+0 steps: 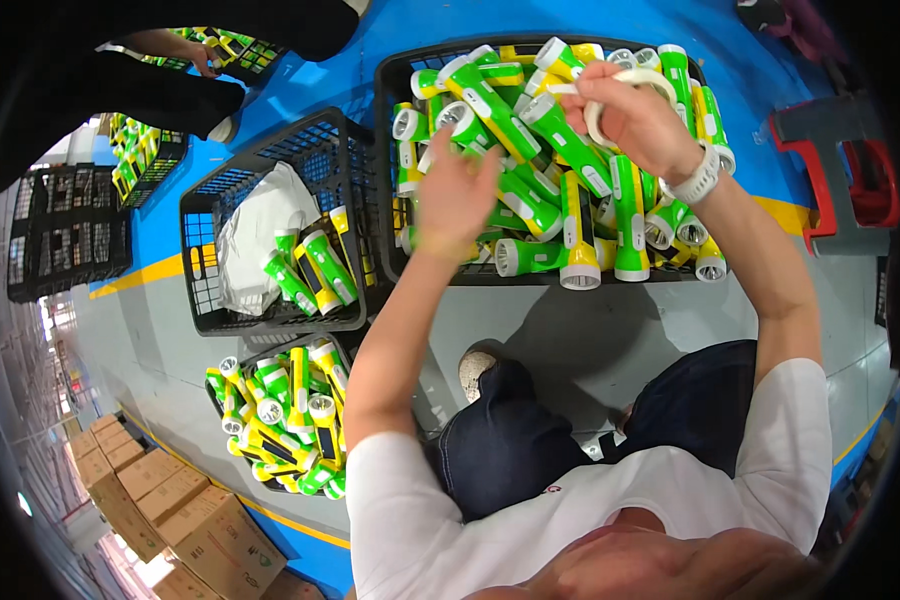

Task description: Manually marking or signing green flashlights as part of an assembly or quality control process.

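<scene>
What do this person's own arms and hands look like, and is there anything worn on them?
The left hand and right hand are ungloved, and both forearms are uncovered below short white sleeves. A chunky white wristband, possibly a watch, circles the right wrist. The left wrist is too blurred to rule out a band.

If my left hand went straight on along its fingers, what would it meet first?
Most likely the white-rimmed flashlight whose round lens faces up just ahead of the left hand. The fingers are blurred and depth is unclear, so it might pass above.
</scene>
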